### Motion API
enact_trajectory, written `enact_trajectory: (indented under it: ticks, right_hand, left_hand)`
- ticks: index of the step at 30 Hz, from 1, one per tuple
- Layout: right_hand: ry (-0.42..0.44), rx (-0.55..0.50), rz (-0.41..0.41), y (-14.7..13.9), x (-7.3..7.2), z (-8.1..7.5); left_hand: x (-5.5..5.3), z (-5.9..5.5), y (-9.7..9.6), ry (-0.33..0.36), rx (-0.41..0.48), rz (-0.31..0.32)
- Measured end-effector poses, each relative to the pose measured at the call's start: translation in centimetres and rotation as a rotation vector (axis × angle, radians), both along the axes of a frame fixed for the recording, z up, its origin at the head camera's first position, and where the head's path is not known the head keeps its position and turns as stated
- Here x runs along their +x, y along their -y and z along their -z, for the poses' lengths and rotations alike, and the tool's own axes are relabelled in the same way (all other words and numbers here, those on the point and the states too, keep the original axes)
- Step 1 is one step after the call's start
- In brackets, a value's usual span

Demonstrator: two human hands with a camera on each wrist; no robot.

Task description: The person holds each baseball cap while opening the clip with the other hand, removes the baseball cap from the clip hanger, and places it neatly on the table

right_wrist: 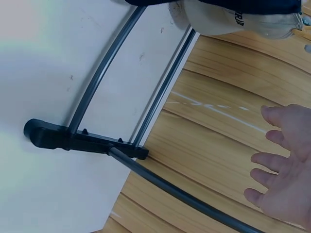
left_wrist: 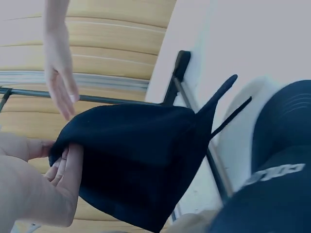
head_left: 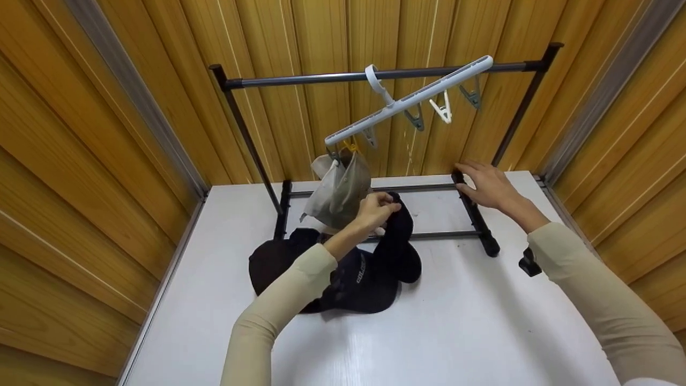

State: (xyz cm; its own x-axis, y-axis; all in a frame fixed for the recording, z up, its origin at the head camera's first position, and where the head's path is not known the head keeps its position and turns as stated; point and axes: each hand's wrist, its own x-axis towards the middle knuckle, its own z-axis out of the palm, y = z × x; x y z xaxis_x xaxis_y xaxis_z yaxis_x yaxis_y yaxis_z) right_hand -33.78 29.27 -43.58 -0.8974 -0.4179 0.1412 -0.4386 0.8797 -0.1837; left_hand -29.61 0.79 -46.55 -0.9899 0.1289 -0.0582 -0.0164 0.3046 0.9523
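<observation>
My left hand [head_left: 376, 212] pinches the edge of a dark fabric hat [left_wrist: 138, 155] between thumb and fingers. The hat hangs from that hand, with two thin straps trailing from it in the left wrist view. Below it on the white table lie a dark cap with pale lettering [head_left: 351, 279] and another dark cap [head_left: 270, 262] to its left. Beside the left hand, a beige cap [head_left: 343, 187] dangles from the low end of a tilted white clip hanger [head_left: 410, 99]. My right hand [head_left: 487, 185] is empty, fingers spread, near the rack's right side.
A dark metal rack [head_left: 311, 79] stands at the back, its top bar carrying the hanger's hook. Several clips, among them a white clip [head_left: 442, 109], hang along the hanger. Wood-patterned walls [head_left: 96, 161] enclose the table [head_left: 455, 321]. A small black object [head_left: 529, 262] lies by the right sleeve.
</observation>
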Motion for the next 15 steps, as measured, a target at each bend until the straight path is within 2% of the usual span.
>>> enact_trajectory:
  ticks: [4,10,12,15]
  right_hand:
    - [0.014,0.025,0.004,-0.5,0.1,0.4]
    - [0.022,0.041,0.012,-1.2,0.3,1.3]
    - [0.025,0.053,0.015,-1.4,0.3,1.5]
    - [0.037,0.056,0.02,-1.6,0.4,1.7]
  left_hand:
    - [0.7,0.8,0.4,0.066,-0.002,0.021]
    - [1.9,1.0,1.4,0.02,-0.172,0.034]
    - [2.2,1.0,1.8,0.026,-0.18,0.044]
    - [2.7,1.0,2.3,0.061,-0.145,0.065]
